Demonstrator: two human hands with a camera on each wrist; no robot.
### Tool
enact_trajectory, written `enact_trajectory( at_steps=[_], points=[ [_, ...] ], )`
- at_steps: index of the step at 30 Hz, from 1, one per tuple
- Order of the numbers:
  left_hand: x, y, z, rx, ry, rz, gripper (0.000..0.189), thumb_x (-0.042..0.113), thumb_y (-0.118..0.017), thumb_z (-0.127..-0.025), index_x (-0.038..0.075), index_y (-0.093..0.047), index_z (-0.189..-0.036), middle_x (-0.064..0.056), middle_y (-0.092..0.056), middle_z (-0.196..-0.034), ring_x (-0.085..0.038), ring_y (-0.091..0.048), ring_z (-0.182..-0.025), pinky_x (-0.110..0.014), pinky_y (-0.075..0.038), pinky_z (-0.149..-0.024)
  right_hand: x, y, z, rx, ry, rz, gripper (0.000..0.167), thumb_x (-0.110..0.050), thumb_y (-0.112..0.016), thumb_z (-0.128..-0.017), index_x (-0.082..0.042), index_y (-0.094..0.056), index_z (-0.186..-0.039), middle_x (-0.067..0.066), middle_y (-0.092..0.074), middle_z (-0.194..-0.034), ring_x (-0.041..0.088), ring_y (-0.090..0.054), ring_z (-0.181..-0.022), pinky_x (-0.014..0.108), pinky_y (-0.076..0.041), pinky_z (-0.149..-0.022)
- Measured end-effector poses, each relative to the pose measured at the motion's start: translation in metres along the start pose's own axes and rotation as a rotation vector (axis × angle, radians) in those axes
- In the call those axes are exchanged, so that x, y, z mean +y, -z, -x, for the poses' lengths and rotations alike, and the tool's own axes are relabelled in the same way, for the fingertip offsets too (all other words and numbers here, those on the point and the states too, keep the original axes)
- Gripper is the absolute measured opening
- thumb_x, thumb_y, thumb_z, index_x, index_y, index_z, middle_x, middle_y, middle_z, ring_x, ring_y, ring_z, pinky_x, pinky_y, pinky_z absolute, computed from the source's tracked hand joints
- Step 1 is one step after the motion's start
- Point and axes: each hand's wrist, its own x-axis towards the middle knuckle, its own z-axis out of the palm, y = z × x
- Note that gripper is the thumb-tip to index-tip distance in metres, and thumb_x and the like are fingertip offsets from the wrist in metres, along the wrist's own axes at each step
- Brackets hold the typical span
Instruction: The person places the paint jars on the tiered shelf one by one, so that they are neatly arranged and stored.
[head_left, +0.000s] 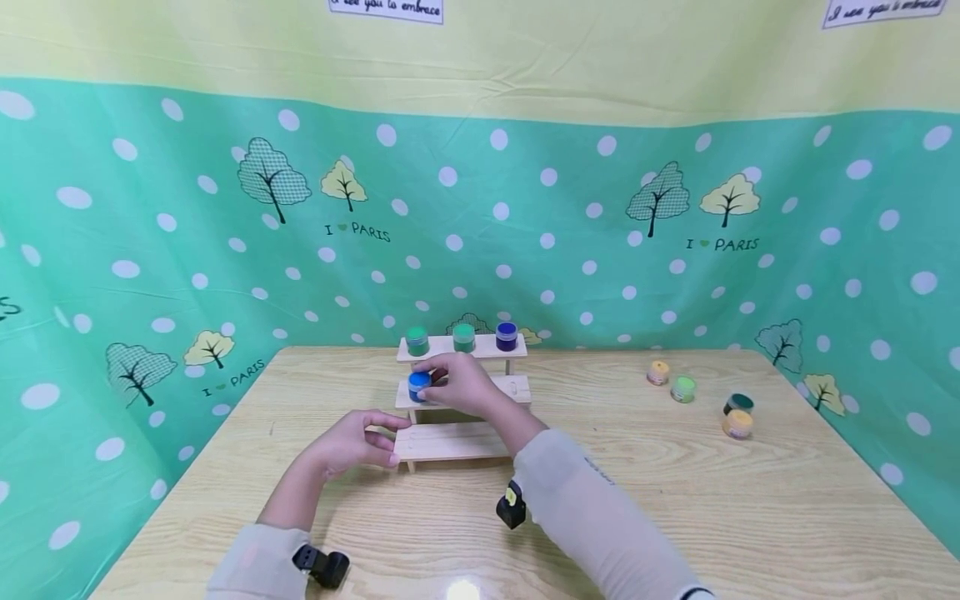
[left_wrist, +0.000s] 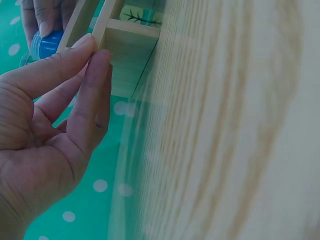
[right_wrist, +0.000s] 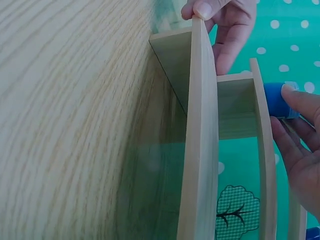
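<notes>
- Left hand (head_left: 356,443) pinches the rack's (head_left: 452,442) bottom-left corner
- Right hand (head_left: 467,386) pinches the blue jar (head_left: 419,384) at its middle step
- Best brace the rack, release gently

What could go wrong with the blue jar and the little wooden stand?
The blue jar might tip off the narrow middle step if the right hand lets go crookedly. That hand could also bump the green jars just behind. And the left hand pinches the wooden stand, so a tug might wobble everything on it.
</notes>
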Motion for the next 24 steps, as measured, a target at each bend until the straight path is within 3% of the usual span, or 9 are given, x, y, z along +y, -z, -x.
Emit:
enact_trajectory(
  at_steps=[6, 24],
  points=[
    [0.0, 0.0, 0.001, -0.002, 0.001, -0.003, 0.058, -0.004, -0.08, -0.076, -0.005, -0.058, -0.13, -0.015, -0.059, -0.11, -0.022, -0.064, -0.085, -0.036, -0.057, -0.074, 0.0, -0.002, 0.0, 0.011, -0.013, -0.037, 0.038, -0.011, -0.078, -0.084, -0.01, -0.07, -0.122, 0.001, -0.068, -0.11, 0.014, -0.063, -0.097, 0.021, -0.052, -0.08],
    [-0.002, 0.0, -0.001, 0.026, 0.0, -0.043, 0.056, -0.003, -0.08, -0.075, -0.001, -0.062, -0.127, -0.017, -0.055, -0.124, -0.022, -0.063, -0.089, -0.036, -0.056, -0.075, 0.009, 0.008, 0.019, 0.096, -0.032, -0.125, 0.037, -0.009, -0.078, -0.084, -0.011, -0.069, -0.12, 0.004, -0.066, -0.117, 0.016, -0.064, -0.1, 0.023, -0.054, -0.077]
  ],
)
